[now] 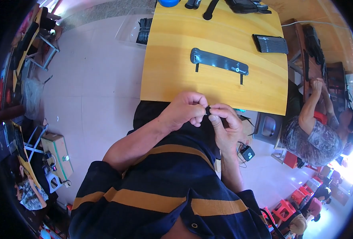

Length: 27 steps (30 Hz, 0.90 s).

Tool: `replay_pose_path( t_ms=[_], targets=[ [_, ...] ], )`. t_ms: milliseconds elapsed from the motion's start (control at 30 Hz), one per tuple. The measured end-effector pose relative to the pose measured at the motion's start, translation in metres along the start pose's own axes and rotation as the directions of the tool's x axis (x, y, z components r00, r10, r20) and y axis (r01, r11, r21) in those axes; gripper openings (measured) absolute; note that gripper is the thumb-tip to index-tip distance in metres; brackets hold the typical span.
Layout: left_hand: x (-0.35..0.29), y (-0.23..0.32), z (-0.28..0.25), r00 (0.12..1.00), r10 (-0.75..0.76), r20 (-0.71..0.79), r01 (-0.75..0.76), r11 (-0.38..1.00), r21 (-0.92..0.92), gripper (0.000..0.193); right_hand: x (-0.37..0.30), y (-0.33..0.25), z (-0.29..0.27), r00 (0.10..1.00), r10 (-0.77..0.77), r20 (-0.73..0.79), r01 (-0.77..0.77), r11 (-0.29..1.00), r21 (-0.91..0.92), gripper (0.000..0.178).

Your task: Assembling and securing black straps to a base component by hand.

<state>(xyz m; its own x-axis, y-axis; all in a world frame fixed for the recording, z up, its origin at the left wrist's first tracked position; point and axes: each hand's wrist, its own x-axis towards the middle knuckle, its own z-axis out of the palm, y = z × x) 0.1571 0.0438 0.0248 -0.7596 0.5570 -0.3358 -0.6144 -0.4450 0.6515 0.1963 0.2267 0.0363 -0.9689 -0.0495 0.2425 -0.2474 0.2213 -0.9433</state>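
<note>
Two hands, the left hand point(183, 108) and the right hand point(226, 121), are pinching one small black part point(207, 110) together. One yellow table point(172, 59) is lying at twelve o'clock, carrying one long black strap point(219, 61) and one ribbed black case point(270, 44). One other person point(316, 131) is sitting at three o'clock.

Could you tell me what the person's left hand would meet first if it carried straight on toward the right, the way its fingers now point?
Almost at once it would meet the right hand: the left hand faces it across a small black piece pinched between their fingertips. Depth is hard to judge, but they appear to touch there.
</note>
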Motion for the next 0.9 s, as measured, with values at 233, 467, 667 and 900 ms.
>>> replay_pose_path(
  t_ms=[233,467,667,900],
  targets=[
    [0.001,0.003,-0.003,0.999,0.034,-0.031,-0.018,0.909,0.417,0.001,0.0,-0.003,-0.002,0.992,-0.109,0.067,0.12,0.972,-0.201,0.012],
    [-0.003,0.003,-0.013,0.996,-0.08,0.038,0.075,0.99,0.117,0.006,0.004,-0.012,-0.002,0.986,-0.127,0.106,0.144,0.975,-0.168,0.01],
    [-0.009,0.0,-0.01,0.989,0.148,0.016,-0.133,0.828,0.544,0.008,0.002,-0.004,-0.002,0.981,-0.133,0.142,0.158,0.969,-0.19,0.012],
    [-0.011,0.016,-0.016,0.994,-0.025,0.103,-0.011,0.942,0.336,0.004,0.005,-0.013,0.0,0.976,-0.153,0.154,0.172,0.977,-0.123,0.013]
  ],
)
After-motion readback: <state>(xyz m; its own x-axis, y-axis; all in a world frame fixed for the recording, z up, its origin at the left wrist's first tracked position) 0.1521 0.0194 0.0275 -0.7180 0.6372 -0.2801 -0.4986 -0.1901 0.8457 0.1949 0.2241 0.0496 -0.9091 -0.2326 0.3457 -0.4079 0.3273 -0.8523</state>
